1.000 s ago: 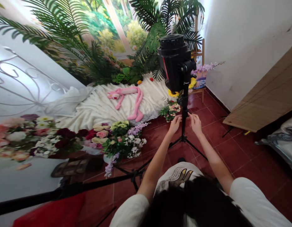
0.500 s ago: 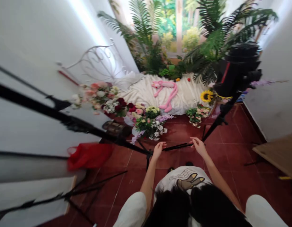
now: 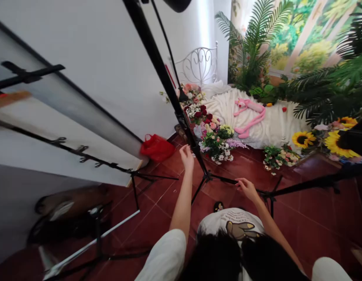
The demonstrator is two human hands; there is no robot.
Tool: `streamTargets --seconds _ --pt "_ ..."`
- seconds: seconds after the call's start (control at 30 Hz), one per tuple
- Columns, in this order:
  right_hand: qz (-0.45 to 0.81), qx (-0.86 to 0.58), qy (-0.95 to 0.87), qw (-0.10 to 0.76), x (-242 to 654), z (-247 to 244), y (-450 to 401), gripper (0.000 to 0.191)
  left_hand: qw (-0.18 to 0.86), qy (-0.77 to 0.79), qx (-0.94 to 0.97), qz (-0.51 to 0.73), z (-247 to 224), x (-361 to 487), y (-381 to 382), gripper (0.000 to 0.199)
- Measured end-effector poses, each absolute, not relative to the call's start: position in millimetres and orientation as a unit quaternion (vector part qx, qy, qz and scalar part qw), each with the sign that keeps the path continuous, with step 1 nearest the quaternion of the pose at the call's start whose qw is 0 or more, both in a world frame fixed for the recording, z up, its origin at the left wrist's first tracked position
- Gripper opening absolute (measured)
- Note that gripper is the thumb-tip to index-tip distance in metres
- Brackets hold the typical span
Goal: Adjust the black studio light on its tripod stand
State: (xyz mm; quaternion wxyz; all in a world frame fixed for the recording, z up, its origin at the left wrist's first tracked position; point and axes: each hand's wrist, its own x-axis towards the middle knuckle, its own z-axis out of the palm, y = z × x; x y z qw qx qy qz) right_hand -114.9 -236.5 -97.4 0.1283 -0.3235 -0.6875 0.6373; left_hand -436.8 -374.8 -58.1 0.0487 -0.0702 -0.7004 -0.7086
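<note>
My left hand (image 3: 187, 157) is raised just left of a black light stand (image 3: 185, 127), with its fingers partly curled; nothing can be made out in it, and a small gap seems to part it from the pole. My right hand (image 3: 245, 187) hangs over the tiled floor, right of the stand's base, fingers loosely bent and apart, with nothing in them. Beyond the hands, a pink plush toy (image 3: 252, 117) lies on a white draped bed (image 3: 274, 128). Mixed flowers (image 3: 216, 136) line the near edge of the bed.
A red bag (image 3: 157, 148) sits by the left wall. Another black stand (image 3: 309, 185) spreads its legs at the right. Clamps hang on a dark bar (image 3: 90, 156) at the left, above more stand legs. Sunflowers (image 3: 304, 139) and palm fronds are at the right.
The view has swung left, so the bed and flowers appear farther right. My left hand has risen toward the pole; my right hand stays low.
</note>
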Motion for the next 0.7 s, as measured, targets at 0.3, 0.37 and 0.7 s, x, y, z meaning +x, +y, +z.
streamTargets --seconds 0.3,0.37,0.7 --pt "0.624 -0.249 -0.739 0.059 -158 -96 -233 0.038 0.032 -0.663 -0.113 -0.739 -48 -459 -330 0.057" --pt "0.606 -0.207 -0.767 0.041 -184 -89 -226 0.035 0.036 -0.665 -0.125 -0.736 -51 -462 -332 0.057" --pt "0.613 -0.214 -0.76 0.034 -399 -24 -212 0.025 0.06 -0.665 -0.157 -0.728 -54 -463 -332 0.055"
